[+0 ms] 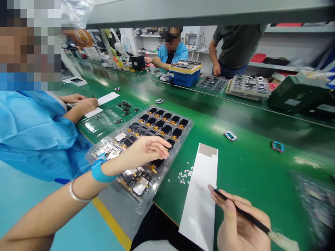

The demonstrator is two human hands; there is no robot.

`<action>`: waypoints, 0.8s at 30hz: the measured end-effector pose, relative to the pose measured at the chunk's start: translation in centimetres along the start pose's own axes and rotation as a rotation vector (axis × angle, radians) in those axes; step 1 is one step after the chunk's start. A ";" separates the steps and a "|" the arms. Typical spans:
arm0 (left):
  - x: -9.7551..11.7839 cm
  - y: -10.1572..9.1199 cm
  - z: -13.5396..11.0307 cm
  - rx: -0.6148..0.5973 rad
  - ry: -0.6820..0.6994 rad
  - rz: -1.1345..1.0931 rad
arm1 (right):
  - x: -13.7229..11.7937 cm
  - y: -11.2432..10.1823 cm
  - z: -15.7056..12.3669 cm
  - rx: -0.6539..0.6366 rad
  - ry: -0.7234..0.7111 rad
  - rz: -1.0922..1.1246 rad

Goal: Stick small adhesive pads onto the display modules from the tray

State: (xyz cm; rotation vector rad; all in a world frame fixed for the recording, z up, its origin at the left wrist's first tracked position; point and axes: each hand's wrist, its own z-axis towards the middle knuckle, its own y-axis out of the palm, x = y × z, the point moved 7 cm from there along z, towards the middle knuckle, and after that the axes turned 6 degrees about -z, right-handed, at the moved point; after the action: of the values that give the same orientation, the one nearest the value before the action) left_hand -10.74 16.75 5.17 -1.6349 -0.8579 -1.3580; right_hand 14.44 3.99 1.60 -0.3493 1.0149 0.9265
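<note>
Glossy green bench (251, 170): right hand (231, 226) pinches slim black tweezers (247, 215); left hand (145, 150), fingers loosely curled, grip unclear, over black rounded-rectangular screens (166, 129), presumably light, fragile; hold by edges.

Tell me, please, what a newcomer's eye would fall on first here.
The clear tray of dark screens, left of center, would probably draw the eye first, with the left hand over it and a blue band on that wrist. Next, at lower right, the right hand holds a slim black tool over a white strip on the green bench.
</note>
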 end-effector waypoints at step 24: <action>2.6 -1.4 -1.3 0.154 0.337 0.992 | -0.8 0.8 -0.2 -0.051 -0.098 -0.096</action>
State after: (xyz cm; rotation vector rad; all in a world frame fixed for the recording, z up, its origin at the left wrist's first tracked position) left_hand -12.01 16.20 8.08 -1.3410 0.0881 -0.7762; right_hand 13.52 3.88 2.27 -0.3879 0.8786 0.8753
